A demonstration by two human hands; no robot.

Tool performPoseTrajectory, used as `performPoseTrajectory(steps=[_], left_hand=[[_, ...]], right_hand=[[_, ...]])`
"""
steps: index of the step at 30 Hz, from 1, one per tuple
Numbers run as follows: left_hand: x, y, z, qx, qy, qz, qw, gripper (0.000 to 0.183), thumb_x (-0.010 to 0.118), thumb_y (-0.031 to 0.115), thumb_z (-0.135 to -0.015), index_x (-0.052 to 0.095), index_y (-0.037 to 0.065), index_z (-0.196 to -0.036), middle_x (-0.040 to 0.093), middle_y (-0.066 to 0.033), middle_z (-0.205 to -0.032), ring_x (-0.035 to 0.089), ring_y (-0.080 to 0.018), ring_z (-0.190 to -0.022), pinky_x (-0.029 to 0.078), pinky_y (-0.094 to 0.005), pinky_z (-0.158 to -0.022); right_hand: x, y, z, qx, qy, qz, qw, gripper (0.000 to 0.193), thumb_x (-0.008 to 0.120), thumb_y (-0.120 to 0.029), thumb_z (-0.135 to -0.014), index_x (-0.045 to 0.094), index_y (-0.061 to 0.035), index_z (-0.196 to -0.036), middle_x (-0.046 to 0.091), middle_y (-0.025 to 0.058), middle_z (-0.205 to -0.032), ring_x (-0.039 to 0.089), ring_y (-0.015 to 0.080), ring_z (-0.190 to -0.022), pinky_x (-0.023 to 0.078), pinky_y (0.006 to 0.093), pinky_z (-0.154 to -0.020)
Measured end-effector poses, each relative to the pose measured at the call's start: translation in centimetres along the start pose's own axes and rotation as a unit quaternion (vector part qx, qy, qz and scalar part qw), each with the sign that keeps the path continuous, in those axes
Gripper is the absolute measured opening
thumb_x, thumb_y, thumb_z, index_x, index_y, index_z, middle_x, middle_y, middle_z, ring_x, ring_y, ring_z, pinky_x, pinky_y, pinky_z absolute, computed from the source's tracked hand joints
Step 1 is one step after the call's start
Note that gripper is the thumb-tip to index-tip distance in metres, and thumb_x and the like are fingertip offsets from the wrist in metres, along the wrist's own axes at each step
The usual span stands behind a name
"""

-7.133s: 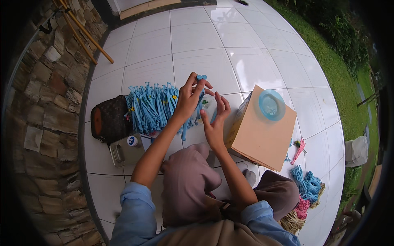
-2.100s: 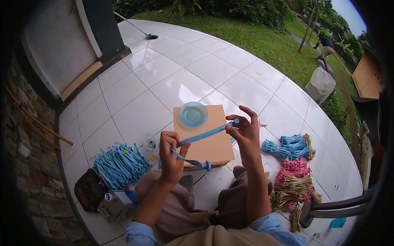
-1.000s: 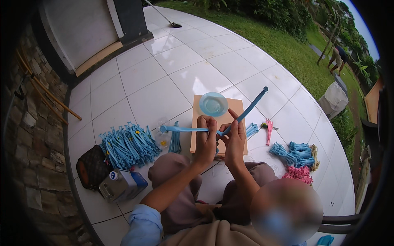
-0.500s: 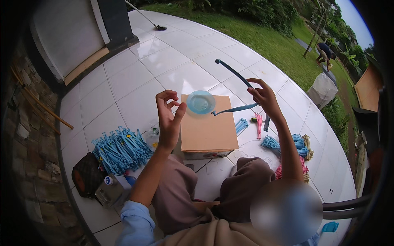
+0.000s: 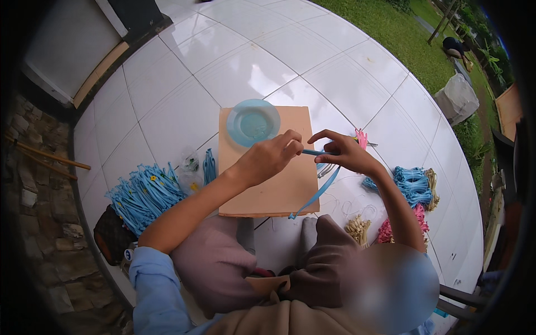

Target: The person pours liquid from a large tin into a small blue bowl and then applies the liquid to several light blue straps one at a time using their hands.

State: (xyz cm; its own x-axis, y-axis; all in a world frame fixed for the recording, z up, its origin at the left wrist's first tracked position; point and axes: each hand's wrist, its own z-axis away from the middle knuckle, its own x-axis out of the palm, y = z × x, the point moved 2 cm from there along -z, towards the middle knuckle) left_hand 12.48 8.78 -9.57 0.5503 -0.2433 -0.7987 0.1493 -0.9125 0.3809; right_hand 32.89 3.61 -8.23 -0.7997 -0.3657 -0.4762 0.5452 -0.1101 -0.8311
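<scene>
My left hand [image 5: 272, 158] is closed in a pinch at one end of a blue strap [image 5: 318, 194], above a cardboard-topped box [image 5: 265, 196]. The fingertips partly hide that end. My right hand [image 5: 350, 154] grips the same strap a short way to the right, thumb and fingers around it. Between the hands the strap runs nearly level, while its free tail curves down to the box's near right corner. A translucent blue plate [image 5: 233, 129] rests on the far left of the box, holding small clear bits.
Left of the box lies a large heap of blue straps [image 5: 148, 195], beside a clear plastic bag [image 5: 190, 172]. On the right are blue bundles [image 5: 413, 187], pink bundles [image 5: 385, 230] and a beige bundle [image 5: 358, 229]. A person [image 5: 455, 47] bends over on the grass near a white sack [image 5: 458, 99].
My left hand has moved right and pinched the strap end. My right hand has come lower and left, bringing the strap over the box. The view has tilted down.
</scene>
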Motion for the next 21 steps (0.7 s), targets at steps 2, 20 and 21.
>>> performPoseTrajectory(steps=[2, 20, 21], left_hand=[[1.4, -1.1, 0.4, -0.046, -0.049, -0.047, 0.997, 0.024, 0.064, 0.005, -0.078, 0.047, 0.006, -0.094, 0.052, -0.0052, -0.099, 0.061, -0.0208, -0.078, 0.052, -0.0312, -0.058], [3.3, -2.6, 2.0, -0.066, -0.070, -0.196, 0.976, 0.042, 0.061, 0.005, -0.069, 0.063, 0.010, -0.111, 0.055, -0.0039, -0.097, 0.058, -0.0165, -0.078, 0.051, -0.0274, -0.059], [3.5, -2.5, 2.1, -0.066, -0.070, -0.194, 0.976, 0.042, 0.061, 0.005, -0.069, 0.063, 0.010, -0.111, 0.055, -0.0039, -0.097, 0.058, -0.0165, -0.078, 0.051, -0.0274, -0.059]], right_hand=[[-0.2, 1.0, -0.8, 0.017, -0.031, 0.067, 0.997, 0.046, 0.071, -0.027, -0.080, 0.050, -0.0128, -0.118, 0.042, -0.0033, -0.054, 0.039, 0.0073, -0.053, 0.030, 0.0284, -0.050], [1.0, 8.4, -4.3, -0.166, 0.095, -0.142, 0.971, 0.044, 0.066, -0.001, -0.069, 0.047, -0.0055, -0.108, 0.055, 0.0059, -0.097, 0.059, 0.0169, -0.089, 0.050, 0.0353, -0.086], [1.0, 8.6, -4.4, -0.165, 0.101, -0.139, 0.971, 0.043, 0.067, -0.002, -0.069, 0.047, -0.0051, -0.107, 0.055, 0.0062, -0.097, 0.059, 0.0170, -0.089, 0.050, 0.0350, -0.085]])
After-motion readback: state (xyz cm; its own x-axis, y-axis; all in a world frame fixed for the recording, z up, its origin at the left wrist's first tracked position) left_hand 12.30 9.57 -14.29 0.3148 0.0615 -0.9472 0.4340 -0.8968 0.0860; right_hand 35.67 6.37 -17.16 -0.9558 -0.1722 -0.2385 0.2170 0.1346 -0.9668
